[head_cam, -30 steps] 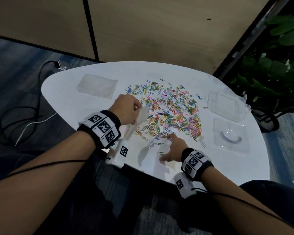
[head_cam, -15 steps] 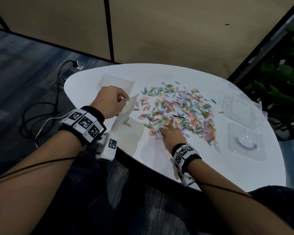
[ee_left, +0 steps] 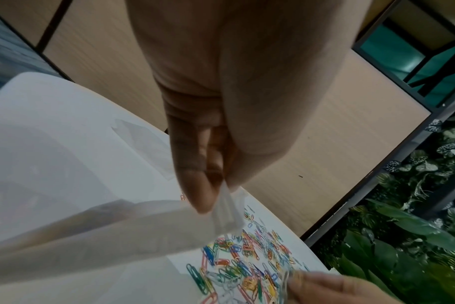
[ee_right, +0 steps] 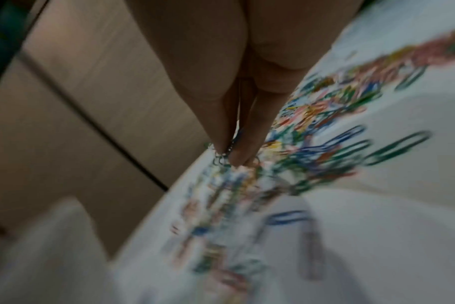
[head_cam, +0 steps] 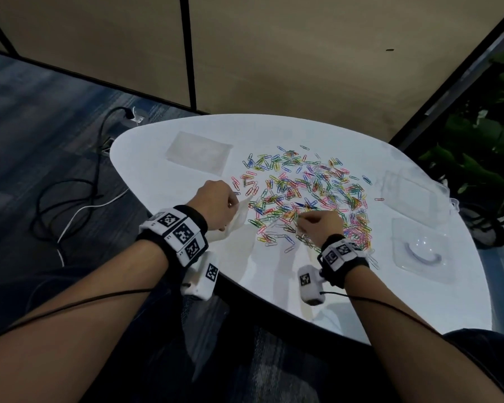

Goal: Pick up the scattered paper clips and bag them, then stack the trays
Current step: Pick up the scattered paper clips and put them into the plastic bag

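Observation:
Several coloured paper clips [head_cam: 306,193] lie spread over the middle of the white table [head_cam: 361,301]. My left hand [head_cam: 216,203] pinches the top edge of a clear plastic bag [head_cam: 239,219] at the pile's left side; in the left wrist view thumb and forefinger hold the bag [ee_left: 143,226] by its rim. My right hand [head_cam: 317,223] sits in the pile's near edge, its fingertips [ee_right: 237,158] pinching a few paper clips [ee_right: 222,157]. Two clear trays lie at the right: one [head_cam: 406,196] farther back, one [head_cam: 421,250] nearer.
A second flat clear bag [head_cam: 198,152] lies at the table's far left. Dark cables [head_cam: 70,199] trail on the floor to the left. A leafy plant [head_cam: 477,158] stands beyond the table's right edge. A beige wall panel runs behind.
My right hand moved from the table's front edge up into the clip pile and closed its fingertips on clips. The left hand kept hold of the bag.

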`<action>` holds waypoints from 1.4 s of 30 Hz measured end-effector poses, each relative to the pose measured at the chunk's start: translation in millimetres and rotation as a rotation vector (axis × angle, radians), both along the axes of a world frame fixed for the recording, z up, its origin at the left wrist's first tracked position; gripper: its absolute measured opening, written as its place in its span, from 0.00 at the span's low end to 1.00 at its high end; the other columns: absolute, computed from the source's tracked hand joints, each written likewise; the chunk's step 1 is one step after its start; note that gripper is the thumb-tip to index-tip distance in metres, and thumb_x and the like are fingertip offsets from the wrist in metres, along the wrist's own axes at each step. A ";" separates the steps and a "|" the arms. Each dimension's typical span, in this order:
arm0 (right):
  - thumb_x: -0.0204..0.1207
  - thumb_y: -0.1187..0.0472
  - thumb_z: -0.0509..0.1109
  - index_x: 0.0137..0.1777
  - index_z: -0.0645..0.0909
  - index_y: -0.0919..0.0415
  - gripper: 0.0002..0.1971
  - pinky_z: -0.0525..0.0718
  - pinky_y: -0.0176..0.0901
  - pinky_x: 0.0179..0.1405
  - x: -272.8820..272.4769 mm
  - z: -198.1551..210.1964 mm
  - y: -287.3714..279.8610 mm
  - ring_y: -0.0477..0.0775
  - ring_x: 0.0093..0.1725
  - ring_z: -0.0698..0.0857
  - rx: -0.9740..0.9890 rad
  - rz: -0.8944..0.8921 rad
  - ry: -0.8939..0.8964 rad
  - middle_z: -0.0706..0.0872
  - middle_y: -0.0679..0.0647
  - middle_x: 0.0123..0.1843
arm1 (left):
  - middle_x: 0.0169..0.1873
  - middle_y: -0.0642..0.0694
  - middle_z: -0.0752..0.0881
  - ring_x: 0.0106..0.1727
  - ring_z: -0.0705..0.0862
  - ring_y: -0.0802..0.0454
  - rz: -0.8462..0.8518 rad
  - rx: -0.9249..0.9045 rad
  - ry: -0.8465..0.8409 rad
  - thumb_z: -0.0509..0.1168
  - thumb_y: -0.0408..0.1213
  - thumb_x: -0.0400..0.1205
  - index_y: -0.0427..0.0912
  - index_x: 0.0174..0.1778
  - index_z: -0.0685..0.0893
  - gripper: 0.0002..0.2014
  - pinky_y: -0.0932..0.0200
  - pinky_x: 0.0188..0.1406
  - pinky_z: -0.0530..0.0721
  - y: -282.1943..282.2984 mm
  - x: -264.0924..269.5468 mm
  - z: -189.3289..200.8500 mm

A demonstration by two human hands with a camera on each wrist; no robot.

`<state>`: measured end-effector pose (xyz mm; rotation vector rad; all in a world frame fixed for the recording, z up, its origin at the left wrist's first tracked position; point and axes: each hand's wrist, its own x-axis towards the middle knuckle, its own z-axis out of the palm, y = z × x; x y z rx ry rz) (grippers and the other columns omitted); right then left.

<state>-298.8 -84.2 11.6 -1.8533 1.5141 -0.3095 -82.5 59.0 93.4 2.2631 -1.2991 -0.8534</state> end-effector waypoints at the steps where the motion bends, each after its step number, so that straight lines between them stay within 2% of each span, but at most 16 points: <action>1: 0.72 0.62 0.78 0.43 0.92 0.60 0.03 0.90 0.43 0.49 3.1 9.9 2.5 0.57 0.44 0.92 0.074 -0.059 -0.160 0.93 0.54 0.40 | 0.35 0.41 0.93 0.33 0.93 0.42 0.007 0.003 0.012 0.63 0.35 0.86 0.38 0.48 0.93 0.12 0.64 0.35 0.86 -0.8 0.5 -1.2; 3: 0.72 0.67 0.78 0.48 0.91 0.65 0.06 0.90 0.45 0.54 15.1 28.6 11.0 0.60 0.49 0.92 0.298 -0.179 -0.578 0.93 0.59 0.45 | 0.31 0.41 0.93 0.31 0.94 0.45 0.017 0.007 0.032 0.64 0.34 0.85 0.37 0.46 0.93 0.12 0.66 0.33 0.86 -2.1 1.4 -3.4; 5: 0.74 0.72 0.75 0.57 0.85 0.73 0.12 0.89 0.44 0.55 31.0 43.8 21.8 0.60 0.52 0.92 0.532 -0.237 -0.897 0.91 0.65 0.51 | 0.31 0.40 0.93 0.31 0.94 0.46 0.022 0.007 0.051 0.64 0.32 0.84 0.37 0.45 0.93 0.11 0.64 0.41 0.89 -3.6 1.7 -6.2; 7: 0.76 0.73 0.72 0.60 0.82 0.76 0.13 0.89 0.41 0.53 47.8 53.0 34.4 0.57 0.51 0.92 0.669 -0.244 -1.032 0.90 0.66 0.52 | 0.33 0.39 0.94 0.33 0.94 0.46 0.022 -0.006 0.067 0.64 0.30 0.83 0.38 0.44 0.94 0.11 0.58 0.48 0.92 -4.4 1.5 -8.7; 10: 0.77 0.75 0.70 0.54 0.82 0.75 0.07 0.90 0.41 0.50 68.3 53.8 53.7 0.55 0.45 0.91 0.749 -0.256 -1.081 0.89 0.64 0.48 | 0.36 0.39 0.94 0.34 0.93 0.47 0.025 -0.039 0.074 0.65 0.31 0.82 0.39 0.47 0.94 0.11 0.54 0.52 0.92 -3.7 1.8 -12.3; 13: 0.75 0.76 0.72 0.44 0.85 0.68 0.04 0.90 0.46 0.53 80.8 46.3 69.2 0.57 0.43 0.90 0.656 -0.197 -0.916 0.89 0.63 0.43 | 0.41 0.36 0.94 0.36 0.94 0.44 0.068 -0.063 0.106 0.65 0.29 0.83 0.36 0.53 0.92 0.10 0.55 0.51 0.92 -2.9 3.7 -13.0; 15: 0.70 0.75 0.76 0.39 0.87 0.59 0.09 0.90 0.52 0.54 85.3 40.3 72.0 0.60 0.42 0.90 0.444 -0.078 -0.685 0.90 0.60 0.40 | 0.42 0.36 0.93 0.36 0.94 0.43 0.086 -0.073 0.123 0.66 0.29 0.83 0.35 0.55 0.91 0.10 0.55 0.50 0.92 -3.0 5.4 -12.3; 18: 0.65 0.67 0.81 0.35 0.88 0.51 0.09 0.92 0.47 0.45 91.9 41.6 71.5 0.56 0.39 0.92 0.118 0.074 -0.397 0.91 0.53 0.35 | 0.44 0.34 0.93 0.37 0.94 0.41 0.083 -0.087 0.130 0.66 0.27 0.83 0.33 0.56 0.90 0.10 0.59 0.43 0.93 -1.7 7.6 -8.9; 21: 0.69 0.65 0.80 0.36 0.88 0.53 0.06 0.92 0.54 0.47 102.9 44.0 69.7 0.58 0.38 0.93 0.150 0.171 -0.375 0.92 0.58 0.36 | 0.44 0.35 0.92 0.35 0.92 0.43 0.104 -0.111 0.151 0.66 0.24 0.82 0.32 0.55 0.91 0.10 0.70 0.30 0.89 1.8 12.1 -7.5; 23: 0.67 0.63 0.79 0.35 0.89 0.52 0.05 0.91 0.58 0.51 108.2 44.9 69.9 0.60 0.42 0.93 0.277 0.231 -0.345 0.92 0.58 0.36 | 0.43 0.38 0.91 0.35 0.90 0.46 0.113 -0.126 0.143 0.66 0.24 0.82 0.32 0.56 0.91 0.11 0.75 0.29 0.87 4.4 14.2 -6.3; 25: 0.64 0.63 0.77 0.43 0.92 0.54 0.08 0.88 0.50 0.54 113.7 43.1 67.0 0.58 0.46 0.90 0.287 0.310 -0.200 0.91 0.53 0.37 | 0.46 0.38 0.92 0.39 0.92 0.44 0.126 -0.122 0.139 0.66 0.25 0.83 0.33 0.58 0.90 0.11 0.71 0.36 0.90 6.5 18.3 -7.0; 28: 0.74 0.68 0.70 0.61 0.87 0.60 0.16 0.83 0.43 0.62 122.2 50.1 69.5 0.56 0.61 0.85 0.040 0.495 0.177 0.88 0.56 0.59 | 0.41 0.37 0.93 0.38 0.94 0.43 0.121 -0.075 0.094 0.65 0.25 0.83 0.33 0.57 0.90 0.12 0.59 0.47 0.93 9.7 22.5 -4.4; 31: 0.75 0.72 0.66 0.59 0.89 0.57 0.18 0.80 0.38 0.65 129.0 62.4 71.6 0.54 0.61 0.87 0.018 0.614 0.043 0.89 0.56 0.61 | 0.42 0.37 0.94 0.43 0.93 0.43 0.123 -0.084 -0.043 0.63 0.25 0.82 0.37 0.57 0.92 0.14 0.51 0.58 0.90 13.3 30.9 3.0; 35: 0.72 0.78 0.61 0.39 0.91 0.57 0.20 0.90 0.53 0.54 130.3 61.1 49.9 0.61 0.48 0.91 0.247 0.296 -0.458 0.92 0.61 0.45 | 0.44 0.38 0.93 0.38 0.93 0.44 0.223 -0.106 -0.107 0.63 0.27 0.83 0.39 0.57 0.92 0.13 0.50 0.57 0.91 20.9 59.2 18.6; 38: 0.79 0.73 0.60 0.53 0.90 0.57 0.18 0.85 0.38 0.54 133.5 43.9 38.7 0.55 0.54 0.87 0.019 0.422 -0.125 0.89 0.53 0.57 | 0.48 0.38 0.92 0.37 0.93 0.41 0.290 -0.136 -0.154 0.63 0.26 0.82 0.39 0.56 0.92 0.14 0.51 0.56 0.91 29.1 79.6 29.3; 42: 0.86 0.59 0.57 0.81 0.68 0.56 0.23 0.65 0.53 0.80 152.8 3.8 59.9 0.59 0.81 0.65 -0.161 0.954 0.304 0.63 0.57 0.85 | 0.46 0.39 0.92 0.36 0.91 0.43 0.307 -0.144 -0.152 0.64 0.27 0.81 0.41 0.55 0.93 0.14 0.56 0.54 0.89 30.2 85.9 28.1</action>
